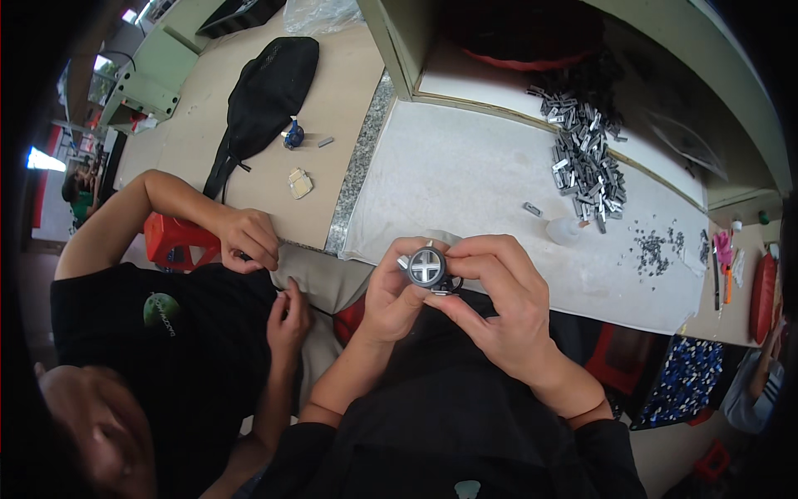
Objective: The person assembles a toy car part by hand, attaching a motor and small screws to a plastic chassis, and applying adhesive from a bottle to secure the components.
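Close in front of my body, above the near edge of the table, I hold a small round dark grey piece (427, 268) with a silver cross on its face. My left hand (387, 301) is closed around its left side, thumb against the lower edge. From the right, the thumb and fingers of my right hand (509, 303) pinch the piece. Small dark and silvery bits stick out around its rim; my fingers partly hide them, and its exact kind does not show. Beyond my hands, one small grey metal part (532, 208) lies apart on the white sheet (449, 166).
A heap of grey metal parts (586, 158) spills from the shelf, beside a small translucent bottle (564, 230). Tiny bits (655, 249) lie scattered farther right, near pens (727, 283). At left sits another person (166, 349); a black cloth bag (270, 91) lies on the table beyond.
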Demonstrator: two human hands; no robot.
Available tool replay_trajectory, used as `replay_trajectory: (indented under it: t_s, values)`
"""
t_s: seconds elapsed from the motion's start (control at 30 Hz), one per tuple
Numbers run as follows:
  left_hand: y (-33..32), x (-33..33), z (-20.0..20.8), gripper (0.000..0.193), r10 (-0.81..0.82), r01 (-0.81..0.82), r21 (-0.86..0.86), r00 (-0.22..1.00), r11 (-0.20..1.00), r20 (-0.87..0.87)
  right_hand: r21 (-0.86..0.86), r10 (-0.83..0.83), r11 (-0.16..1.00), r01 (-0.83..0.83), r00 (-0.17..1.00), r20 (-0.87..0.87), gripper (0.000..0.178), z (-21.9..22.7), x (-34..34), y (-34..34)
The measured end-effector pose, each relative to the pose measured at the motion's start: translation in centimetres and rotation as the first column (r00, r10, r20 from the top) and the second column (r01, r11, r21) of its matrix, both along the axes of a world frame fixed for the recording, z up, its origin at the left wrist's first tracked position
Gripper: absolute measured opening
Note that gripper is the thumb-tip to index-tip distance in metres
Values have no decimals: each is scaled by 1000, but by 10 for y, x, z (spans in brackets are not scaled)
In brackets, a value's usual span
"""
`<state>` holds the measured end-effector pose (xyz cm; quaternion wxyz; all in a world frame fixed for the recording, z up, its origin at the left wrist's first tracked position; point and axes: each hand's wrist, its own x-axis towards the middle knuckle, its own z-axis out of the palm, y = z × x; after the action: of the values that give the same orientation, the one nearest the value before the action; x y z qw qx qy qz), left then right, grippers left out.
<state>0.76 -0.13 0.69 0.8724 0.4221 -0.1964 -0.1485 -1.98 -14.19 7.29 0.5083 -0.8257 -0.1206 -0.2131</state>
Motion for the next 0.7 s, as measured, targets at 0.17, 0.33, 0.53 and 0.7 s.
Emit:
replay_trajectory:
  t_s: [0.17,0.33,0.53,0.7]
  values:
    - [-6,0,-13,43,10,-18,-104,997,994,-74,-71,-13,997,17,998,65,30,0,1,4]
    - [-12,-1,-14,39,-1,-18,-132,990,991,-142,-83,-34,996,31,999,-37,28,0,1,2]
    - [-17,0,-17,38,9,-54,-167,966,984,-259,-12,-90,996,89,994,-66,27,-15,10,2]
    - [-15,-1,-21,35,72,-115,-145,960,983,-271,-49,-106,994,102,991,-76,28,-19,13,0]
